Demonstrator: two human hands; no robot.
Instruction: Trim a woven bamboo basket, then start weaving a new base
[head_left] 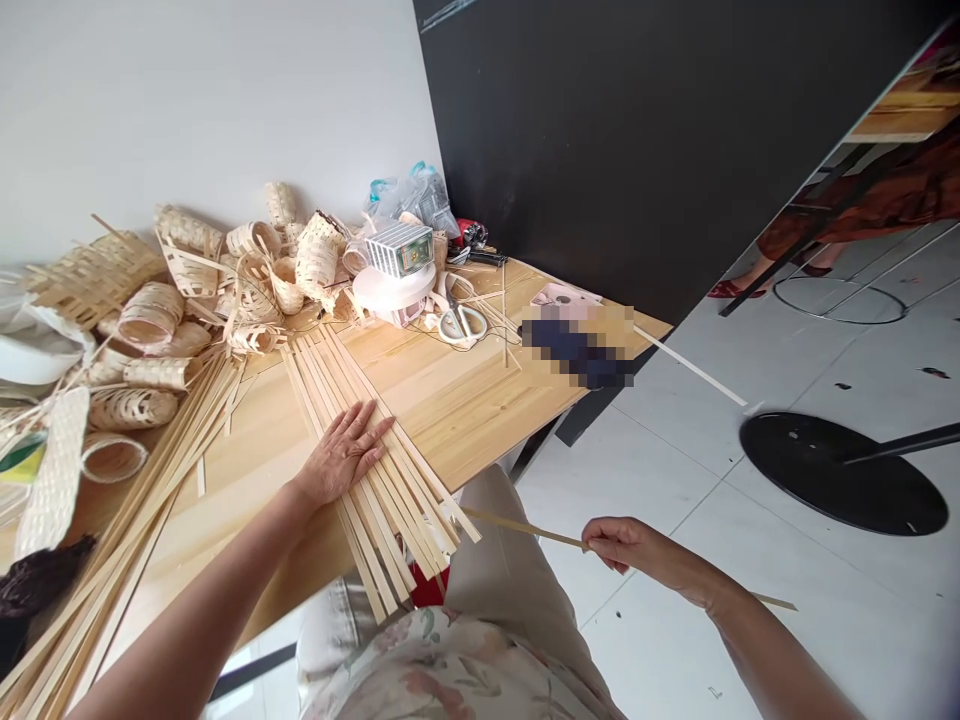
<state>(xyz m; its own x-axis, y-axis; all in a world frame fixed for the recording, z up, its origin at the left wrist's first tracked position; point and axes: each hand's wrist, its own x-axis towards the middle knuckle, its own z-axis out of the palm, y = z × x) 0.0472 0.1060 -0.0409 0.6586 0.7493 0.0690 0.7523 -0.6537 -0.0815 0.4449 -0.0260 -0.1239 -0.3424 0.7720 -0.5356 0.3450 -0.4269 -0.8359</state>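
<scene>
Pale strips [397,500] lie side by side through the frame's centre, near ends overhanging the table [450,390], perhaps for easy pickup. The left hand [345,455] spreads flat over them, gripping nothing, seemingly to steady the row; the right hand [619,543], lower right of centre, pinches a single strip [540,532] with thumb and fingers, probably for control of its length

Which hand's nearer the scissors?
Left. The left hand lies on the strips, in front and left of the scissors; the right hand is farther, beyond the table, holding a single strip.
</scene>
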